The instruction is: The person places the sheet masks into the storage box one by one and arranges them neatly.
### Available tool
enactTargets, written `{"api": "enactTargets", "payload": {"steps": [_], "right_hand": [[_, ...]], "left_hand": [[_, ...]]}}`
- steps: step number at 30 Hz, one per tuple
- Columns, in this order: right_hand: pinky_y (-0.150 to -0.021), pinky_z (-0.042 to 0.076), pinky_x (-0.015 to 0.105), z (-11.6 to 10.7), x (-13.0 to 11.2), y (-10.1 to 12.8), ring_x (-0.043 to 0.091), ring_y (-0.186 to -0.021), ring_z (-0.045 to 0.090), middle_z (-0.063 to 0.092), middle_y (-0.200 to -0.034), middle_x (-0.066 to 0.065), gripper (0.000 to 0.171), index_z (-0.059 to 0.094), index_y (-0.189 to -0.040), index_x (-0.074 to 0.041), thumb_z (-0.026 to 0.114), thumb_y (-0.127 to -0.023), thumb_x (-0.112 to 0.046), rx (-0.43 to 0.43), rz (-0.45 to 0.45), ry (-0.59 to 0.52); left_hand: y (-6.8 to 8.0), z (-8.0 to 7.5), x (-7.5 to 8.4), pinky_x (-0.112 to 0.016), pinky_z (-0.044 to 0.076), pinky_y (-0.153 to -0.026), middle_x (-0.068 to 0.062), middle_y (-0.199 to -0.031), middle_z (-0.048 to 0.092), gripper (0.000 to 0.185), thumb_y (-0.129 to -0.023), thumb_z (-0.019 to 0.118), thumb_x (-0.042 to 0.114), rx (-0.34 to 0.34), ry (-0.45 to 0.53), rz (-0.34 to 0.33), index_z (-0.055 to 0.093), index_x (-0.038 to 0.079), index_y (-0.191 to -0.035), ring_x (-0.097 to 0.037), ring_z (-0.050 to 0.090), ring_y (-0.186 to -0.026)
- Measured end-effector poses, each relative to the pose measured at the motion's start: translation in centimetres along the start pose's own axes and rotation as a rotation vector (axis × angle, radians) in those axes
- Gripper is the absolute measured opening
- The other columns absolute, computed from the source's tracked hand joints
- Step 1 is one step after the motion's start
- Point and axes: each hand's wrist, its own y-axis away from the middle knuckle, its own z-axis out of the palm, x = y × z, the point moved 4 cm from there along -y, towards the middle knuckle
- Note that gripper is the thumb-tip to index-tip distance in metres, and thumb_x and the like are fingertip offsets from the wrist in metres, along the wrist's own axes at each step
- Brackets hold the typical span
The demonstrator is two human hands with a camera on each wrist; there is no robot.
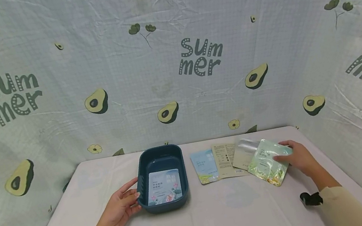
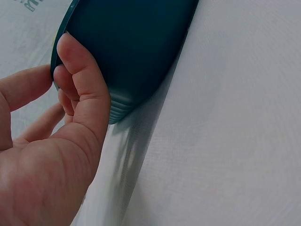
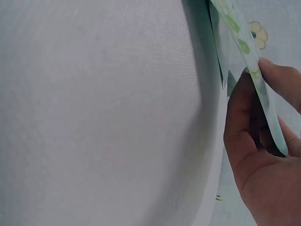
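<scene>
A dark blue plastic basin (image 1: 182,176) stands left of the table's middle, and a pale blue face mask packet (image 1: 162,186) printed with pink flowers lies inside it. At the basin's left wall my left hand (image 1: 119,209) grips the edge; the left wrist view shows bent fingers (image 2: 84,75) against the dark wall. My right hand (image 1: 298,157) pinches the right corner of a green-and-white face mask packet (image 1: 270,162). In the right wrist view that packet (image 3: 249,52) is seen nearly edge-on between thumb and fingers, tilted above the table.
Between basin and right hand, a blue packet (image 1: 205,167), a beige packet (image 1: 226,161) printed with text and a silvery packet (image 1: 243,154) lie overlapping in a row. The white-covered table (image 1: 221,222) meets an avocado-patterned cloth (image 1: 125,78) at the back and sides.
</scene>
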Motion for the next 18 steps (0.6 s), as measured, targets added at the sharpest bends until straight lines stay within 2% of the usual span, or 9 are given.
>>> {"api": "enactTargets", "payload": {"steps": [4, 10, 14, 18], "right_hand": [[-0.099, 0.054, 0.054, 0.2, 0.0, 0.2, 0.051, -0.133, 0.044, 0.029, -0.157, 0.037, 0.089, 0.028, -0.157, 0.002, 0.078, -0.091, -0.029, -0.016, -0.016, -0.013], [-0.106, 0.047, 0.061, 0.3, -0.2, 0.6, 0.056, -0.141, 0.034, 0.026, -0.159, 0.037, 0.087, 0.029, -0.158, 0.000, 0.078, -0.091, -0.027, -0.029, -0.028, -0.038], [-0.102, 0.053, 0.054, 0.5, -0.3, 1.0, 0.052, -0.139, 0.042, 0.034, -0.156, 0.035, 0.085, 0.030, -0.157, -0.001, 0.078, -0.092, -0.027, -0.028, -0.039, -0.095], [-0.087, 0.061, 0.037, 0.9, -0.6, 1.3, 0.042, -0.126, 0.057, 0.043, -0.152, 0.033, 0.084, 0.030, -0.158, -0.002, 0.078, -0.092, -0.023, -0.025, -0.049, -0.183]], "left_hand": [[0.0, 0.0, 0.0, -0.026, 0.060, -0.075, -0.003, -0.109, 0.060, 0.067, -0.103, 0.058, 0.007, -0.002, -0.001, -0.002, 0.026, 0.010, -0.162, -0.014, 0.064, -0.083], [0.1, 0.0, 0.1, -0.026, 0.059, -0.075, -0.002, -0.109, 0.061, 0.068, -0.103, 0.057, 0.006, -0.008, 0.003, 0.003, 0.025, 0.009, -0.163, -0.014, 0.065, -0.083], [0.1, 0.0, 0.0, -0.026, 0.059, -0.075, -0.002, -0.109, 0.061, 0.068, -0.103, 0.058, 0.006, -0.009, 0.003, 0.002, 0.025, 0.009, -0.162, -0.014, 0.065, -0.083], [0.0, 0.0, 0.0, -0.026, 0.059, -0.076, -0.002, -0.109, 0.061, 0.068, -0.103, 0.059, 0.007, -0.009, 0.007, 0.001, 0.026, 0.010, -0.163, -0.014, 0.064, -0.084]]}}
